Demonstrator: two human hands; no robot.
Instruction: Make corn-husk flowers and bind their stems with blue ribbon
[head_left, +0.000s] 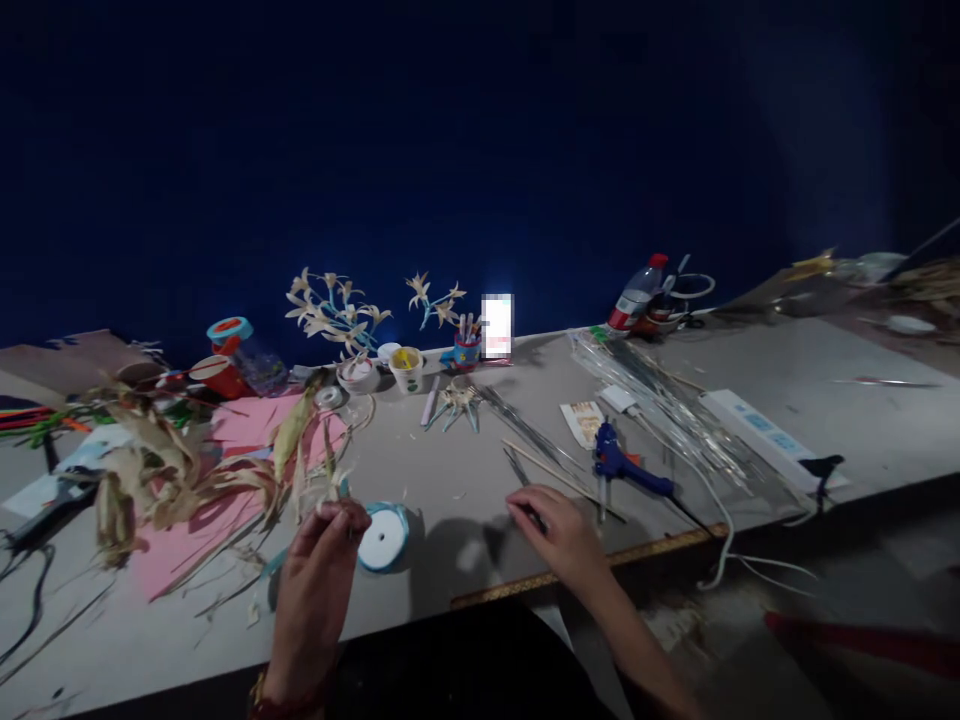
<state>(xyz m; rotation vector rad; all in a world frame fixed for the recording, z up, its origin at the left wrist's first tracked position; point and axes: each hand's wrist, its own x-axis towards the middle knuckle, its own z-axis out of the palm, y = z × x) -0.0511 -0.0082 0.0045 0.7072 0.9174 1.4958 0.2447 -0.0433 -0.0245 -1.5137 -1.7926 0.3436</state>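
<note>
My left hand (pixel 321 562) is raised over the table, its thumb and fingers pinched together. A small pale and light-blue bit (pixel 343 488) shows just above the fingertips, but what they grip is too small to name. Beside this hand lies a roll of light-blue tape (pixel 384 537) with a white face. My right hand (pixel 556 532) is closed near the front edge around a slim dark pointed tool (pixel 516 466), whose kind I cannot make out. Farther back rests a cluster of small pale flowers with light-blue stems (pixel 454 402).
Dried corn husks (pixel 236 485) cover pink paper (pixel 187 545) on the left. Husk flower sprays (pixel 335 312), cups (pixel 406 370) and a pen holder (pixel 466 350) line the back. To the right are a blue glue gun (pixel 626 465), wire bundles (pixel 675 420) and a bottle (pixel 636 295).
</note>
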